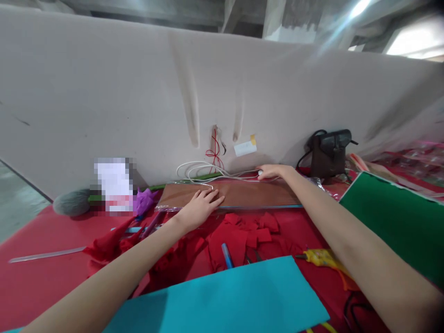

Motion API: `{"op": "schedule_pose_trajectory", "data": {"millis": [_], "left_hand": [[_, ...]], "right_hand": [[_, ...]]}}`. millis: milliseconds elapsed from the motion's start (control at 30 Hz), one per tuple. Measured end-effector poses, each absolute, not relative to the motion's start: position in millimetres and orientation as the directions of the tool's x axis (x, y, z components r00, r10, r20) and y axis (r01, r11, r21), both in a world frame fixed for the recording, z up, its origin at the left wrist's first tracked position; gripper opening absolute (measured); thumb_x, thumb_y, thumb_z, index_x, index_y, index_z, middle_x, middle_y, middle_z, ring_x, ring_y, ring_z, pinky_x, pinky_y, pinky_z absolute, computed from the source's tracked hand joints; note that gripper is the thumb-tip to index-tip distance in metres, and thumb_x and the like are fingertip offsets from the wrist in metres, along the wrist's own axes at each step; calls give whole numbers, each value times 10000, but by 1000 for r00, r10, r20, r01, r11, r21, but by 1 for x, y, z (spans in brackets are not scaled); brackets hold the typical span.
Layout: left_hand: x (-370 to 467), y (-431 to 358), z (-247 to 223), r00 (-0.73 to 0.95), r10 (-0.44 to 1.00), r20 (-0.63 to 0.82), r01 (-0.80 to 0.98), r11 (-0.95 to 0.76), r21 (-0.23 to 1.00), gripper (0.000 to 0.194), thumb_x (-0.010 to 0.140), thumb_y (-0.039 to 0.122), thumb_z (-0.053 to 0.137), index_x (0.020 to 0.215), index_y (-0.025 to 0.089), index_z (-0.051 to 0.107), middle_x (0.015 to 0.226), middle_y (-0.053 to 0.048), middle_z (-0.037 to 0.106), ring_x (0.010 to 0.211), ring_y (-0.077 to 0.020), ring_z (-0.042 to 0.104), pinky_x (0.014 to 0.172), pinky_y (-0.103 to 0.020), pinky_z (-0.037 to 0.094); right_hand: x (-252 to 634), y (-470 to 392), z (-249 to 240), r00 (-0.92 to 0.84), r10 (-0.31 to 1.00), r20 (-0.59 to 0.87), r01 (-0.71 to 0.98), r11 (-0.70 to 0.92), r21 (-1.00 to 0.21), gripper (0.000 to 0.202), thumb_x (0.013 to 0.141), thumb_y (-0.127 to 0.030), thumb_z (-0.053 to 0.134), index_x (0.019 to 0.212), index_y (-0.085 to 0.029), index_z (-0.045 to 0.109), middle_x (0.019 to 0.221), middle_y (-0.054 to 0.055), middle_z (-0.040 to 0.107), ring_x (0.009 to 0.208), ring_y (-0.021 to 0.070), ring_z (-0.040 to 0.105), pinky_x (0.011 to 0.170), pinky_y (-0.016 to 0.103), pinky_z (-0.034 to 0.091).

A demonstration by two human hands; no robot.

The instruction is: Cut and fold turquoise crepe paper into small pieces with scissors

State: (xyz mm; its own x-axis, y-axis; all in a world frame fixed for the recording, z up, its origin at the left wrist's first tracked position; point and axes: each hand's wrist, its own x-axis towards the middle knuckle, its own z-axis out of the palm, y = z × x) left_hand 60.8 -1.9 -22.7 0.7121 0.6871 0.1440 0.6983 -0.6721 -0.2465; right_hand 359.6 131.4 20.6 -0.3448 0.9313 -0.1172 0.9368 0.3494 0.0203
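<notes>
My left hand (pixel 199 208) lies with its fingers spread on a long brown sheet (pixel 249 194) in a clear plastic wrapper. A thin white cable (pixel 189 172) runs in loops behind the sheet, along the foot of the pale wall. Farther right, my right hand (pixel 272 172) is closed at the cable's right end, with a small white piece (pixel 260 172) showing at the fingertips. Below the hands, red paper scraps (pixel 234 238) are strewn over the red tabletop, with a blue pen (pixel 227 255) among them.
A turquoise sheet (pixel 222 300) covers the near middle. A yellow glue gun (pixel 322 258) lies beside my right forearm, near a green board (pixel 395 222). A dark bag (pixel 329 155) leans on the wall (pixel 138 92). Purple paper (pixel 144 201) and a grey-green bundle (pixel 71 202) are left.
</notes>
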Motion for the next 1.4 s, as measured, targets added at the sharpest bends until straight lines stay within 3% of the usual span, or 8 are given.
{"op": "schedule_pose_trajectory", "data": {"millis": [200, 567, 767, 900, 1067, 1267, 1400], "left_hand": [[61, -3, -23, 713, 687, 140, 697, -673, -246, 543, 800, 44, 358, 1320, 200, 326, 1379, -115, 339, 1248, -269, 308, 986, -426, 305], [63, -4, -20, 691, 707, 148, 721, -662, -206, 501, 832, 53, 321, 1312, 192, 340, 1349, -117, 376, 1222, -262, 339, 977, -419, 318], [66, -3, -18, 652, 743, 151, 758, -630, -172, 504, 829, 40, 311, 1307, 195, 352, 1343, -100, 392, 1210, -254, 362, 964, -414, 338], [73, 2, -20, 593, 785, 177, 805, -575, -149, 455, 851, 79, 314, 1288, 183, 381, 1357, -119, 376, 1220, -267, 360, 967, -433, 332], [81, 11, -21, 533, 821, 207, 846, -519, -122, 392, 903, 250, 295, 1275, 192, 405, 1319, -121, 426, 1193, -292, 391, 951, -447, 343], [82, 8, -23, 515, 825, 234, 857, -507, -98, 403, 893, 258, 333, 1292, 219, 369, 1348, -112, 384, 1228, -268, 350, 986, -455, 293], [83, 2, -22, 492, 836, 244, 868, -492, -66, 427, 875, 261, 369, 1295, 186, 359, 1304, -154, 415, 1206, -275, 380, 997, -467, 264]], "right_hand": [[361, 131, 25, -384, 898, -216, 916, 399, 31, 329, 838, -333, 480, 1119, -164, 498, 1133, 77, 515, 958, 183, 530, 797, 393, 459], [355, 119, 7, -349, 937, -24, 890, 340, 303, 315, 840, -333, 477, 1103, -162, 506, 1111, 76, 526, 945, 175, 534, 792, 389, 459], [362, 118, 16, -407, 911, 62, 855, 356, 378, 315, 838, -332, 481, 1099, -156, 507, 1098, 75, 532, 936, 173, 538, 785, 386, 462], [362, 118, 46, -454, 886, 96, 832, 383, 402, 313, 837, -327, 483, 1097, -153, 509, 1105, 76, 529, 950, 177, 534, 795, 394, 458], [354, 113, 72, -445, 891, 91, 831, 373, 413, 309, 838, -328, 480, 1090, -153, 513, 1113, 79, 526, 964, 181, 527, 810, 400, 449], [357, 107, 49, -385, 922, -45, 860, 376, 345, 297, 839, -332, 480, 1080, -161, 517, 1074, 68, 543, 906, 161, 547, 762, 364, 471], [361, 93, 39, -377, 926, -18, 881, 364, 301, 319, 838, -333, 481, 1107, -161, 503, 1105, 75, 529, 934, 171, 539, 780, 381, 466]]}}
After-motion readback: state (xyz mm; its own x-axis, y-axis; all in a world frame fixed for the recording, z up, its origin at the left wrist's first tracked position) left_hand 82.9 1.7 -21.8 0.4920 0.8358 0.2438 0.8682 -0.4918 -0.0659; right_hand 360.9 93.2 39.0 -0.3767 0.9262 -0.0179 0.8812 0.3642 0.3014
